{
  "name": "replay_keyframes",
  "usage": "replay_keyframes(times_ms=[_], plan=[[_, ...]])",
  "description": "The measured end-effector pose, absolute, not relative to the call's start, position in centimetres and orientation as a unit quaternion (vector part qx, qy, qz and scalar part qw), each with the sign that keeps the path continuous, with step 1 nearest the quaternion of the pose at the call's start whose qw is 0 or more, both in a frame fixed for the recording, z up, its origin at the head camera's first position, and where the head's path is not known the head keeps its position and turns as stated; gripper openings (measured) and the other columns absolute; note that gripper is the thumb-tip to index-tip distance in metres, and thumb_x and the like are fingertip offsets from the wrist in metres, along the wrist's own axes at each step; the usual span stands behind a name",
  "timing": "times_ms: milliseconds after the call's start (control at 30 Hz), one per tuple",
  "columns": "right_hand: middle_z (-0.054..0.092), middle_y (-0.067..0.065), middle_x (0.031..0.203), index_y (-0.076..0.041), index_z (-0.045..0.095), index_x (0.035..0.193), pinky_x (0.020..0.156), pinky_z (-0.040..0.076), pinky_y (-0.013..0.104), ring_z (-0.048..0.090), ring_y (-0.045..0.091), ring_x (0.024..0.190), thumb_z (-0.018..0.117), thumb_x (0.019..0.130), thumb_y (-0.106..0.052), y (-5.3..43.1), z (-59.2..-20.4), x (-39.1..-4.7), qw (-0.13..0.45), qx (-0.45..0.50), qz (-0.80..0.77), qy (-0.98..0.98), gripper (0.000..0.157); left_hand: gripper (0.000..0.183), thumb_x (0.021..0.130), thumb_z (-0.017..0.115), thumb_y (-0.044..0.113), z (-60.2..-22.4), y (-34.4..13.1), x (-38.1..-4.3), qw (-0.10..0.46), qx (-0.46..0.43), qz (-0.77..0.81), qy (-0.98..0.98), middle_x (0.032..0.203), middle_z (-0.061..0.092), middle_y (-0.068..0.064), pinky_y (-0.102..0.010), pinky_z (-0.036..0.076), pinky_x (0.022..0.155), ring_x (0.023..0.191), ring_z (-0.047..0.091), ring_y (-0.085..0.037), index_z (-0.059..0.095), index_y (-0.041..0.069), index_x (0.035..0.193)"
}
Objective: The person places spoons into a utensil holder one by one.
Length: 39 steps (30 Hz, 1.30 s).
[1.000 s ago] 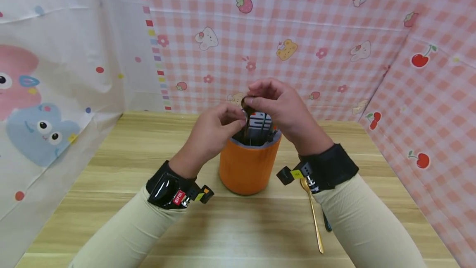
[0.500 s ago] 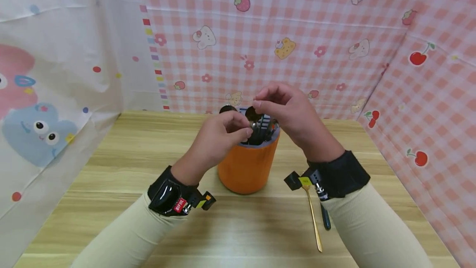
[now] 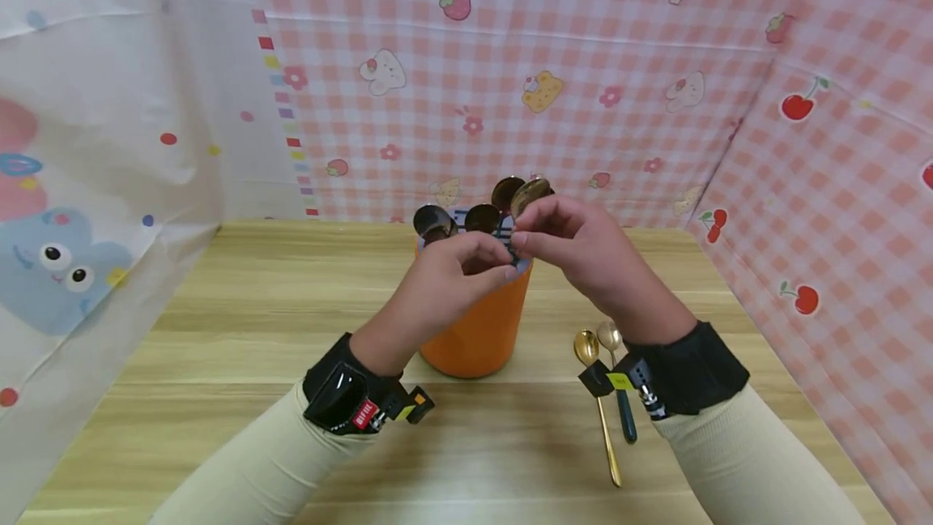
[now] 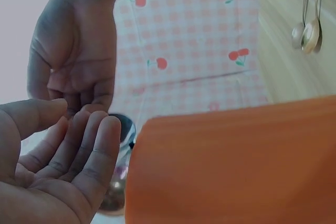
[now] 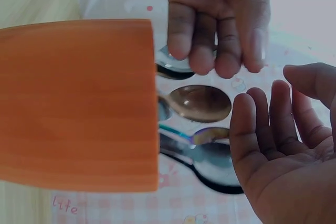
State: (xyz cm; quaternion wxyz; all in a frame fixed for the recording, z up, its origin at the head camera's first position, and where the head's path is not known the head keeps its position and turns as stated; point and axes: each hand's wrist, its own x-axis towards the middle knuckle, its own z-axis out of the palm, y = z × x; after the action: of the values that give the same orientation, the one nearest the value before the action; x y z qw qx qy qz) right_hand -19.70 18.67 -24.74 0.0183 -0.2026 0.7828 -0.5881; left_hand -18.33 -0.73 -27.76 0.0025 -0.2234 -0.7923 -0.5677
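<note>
An orange cylindrical utensil holder [image 3: 474, 339] stands upright on the table, with several spoons bowl-up inside. A dark silvery spoon [image 3: 433, 221] leans left, a bronze spoon [image 3: 483, 219] is central, and another spoon [image 3: 530, 197] stands at the right. My left hand [image 3: 445, 274] hovers before the rim, covering part of it; the left wrist view shows its thumb and fingers apart with nothing between. Beside the right-hand spoons is my right hand [image 3: 583, 249], fingers loosely bent. In the right wrist view a spoon bowl [image 5: 215, 163] lies partly behind its fingers, with no grip visible.
On the table [image 3: 291, 330], right of the holder, lie a gold spoon [image 3: 586, 347] and a spoon with a dark blue handle [image 3: 627, 420], side by side. Pink checked cloth [image 3: 510, 63] covers the back and right walls; white printed cloth hangs left.
My right hand has let go of the dark spoon bowl it pinched and shifted right and down. My left hand has moved slightly right and down. More spoon bowls show, spread around the rim.
</note>
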Motion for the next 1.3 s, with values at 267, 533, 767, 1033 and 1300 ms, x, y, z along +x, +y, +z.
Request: replay_keyframes(times_ms=[267,533,767,1033,1300], plan=[[0.063,0.009,0.096,-0.001,0.06,0.106,0.082,0.049,0.037,0.059,0.027,0.091,0.067,0.094,-0.013,21.2,-26.9,-18.7,0.023,-0.174,-0.562,0.809,0.018,0.01,0.092,0.07,0.018,-29.3,1.5,-17.4,-0.026,-0.261,-0.535,-0.803,0.093,0.071,-0.001,-0.031,0.054,0.08,0.086,0.064,-0.012,0.07,0.012,0.099],[0.06,0.013,0.102,-0.002,0.061,0.106,0.077,0.051,0.034,0.058,0.028,0.09,0.066,0.094,-0.015,23.5,-30.5,-17.9,0.037,-0.145,-0.547,0.824,0.019,0.011,0.092,0.07,0.021,-32.7,3.7,-17.1,-0.076,-0.288,-0.498,-0.814,0.089,0.07,0.002,-0.025,0.052,0.074,0.084,0.062,-0.009,0.069,0.013,0.098],[0.061,0.015,0.095,-0.004,0.062,0.106,0.076,0.05,0.04,0.058,0.031,0.086,0.066,0.095,-0.019,25.9,-34.3,-17.0,0.053,-0.106,-0.511,0.851,0.019,0.008,0.09,0.071,0.022,-36.4,6.0,-17.0,-0.116,-0.278,-0.488,-0.819,0.084,0.069,0.004,-0.023,0.05,0.067,0.078,0.06,-0.008,0.07,0.015,0.094],[0.064,0.015,0.101,-0.002,0.063,0.105,0.076,0.05,0.042,0.059,0.026,0.088,0.066,0.094,-0.015,28.1,-38.5,-16.6,0.061,-0.078,-0.486,0.868,0.018,0.007,0.088,0.073,0.021,-40.1,9.0,-17.2,-0.125,-0.29,-0.466,-0.827,0.077,0.066,0.008,-0.019,0.046,0.065,0.071,0.056,-0.003,0.071,0.015,0.091],[0.066,0.013,0.101,-0.002,0.064,0.102,0.066,0.053,0.036,0.061,0.025,0.086,0.067,0.091,-0.014,29.3,-41.1,-16.3,0.053,-0.017,-0.427,0.903,0.016,0.004,0.086,0.074,0.016,-41.9,10.4,-17.0,-0.151,-0.279,-0.477,-0.82,0.072,0.063,0.009,-0.019,0.044,0.059,0.066,0.053,-0.002,0.07,0.016,0.084]])
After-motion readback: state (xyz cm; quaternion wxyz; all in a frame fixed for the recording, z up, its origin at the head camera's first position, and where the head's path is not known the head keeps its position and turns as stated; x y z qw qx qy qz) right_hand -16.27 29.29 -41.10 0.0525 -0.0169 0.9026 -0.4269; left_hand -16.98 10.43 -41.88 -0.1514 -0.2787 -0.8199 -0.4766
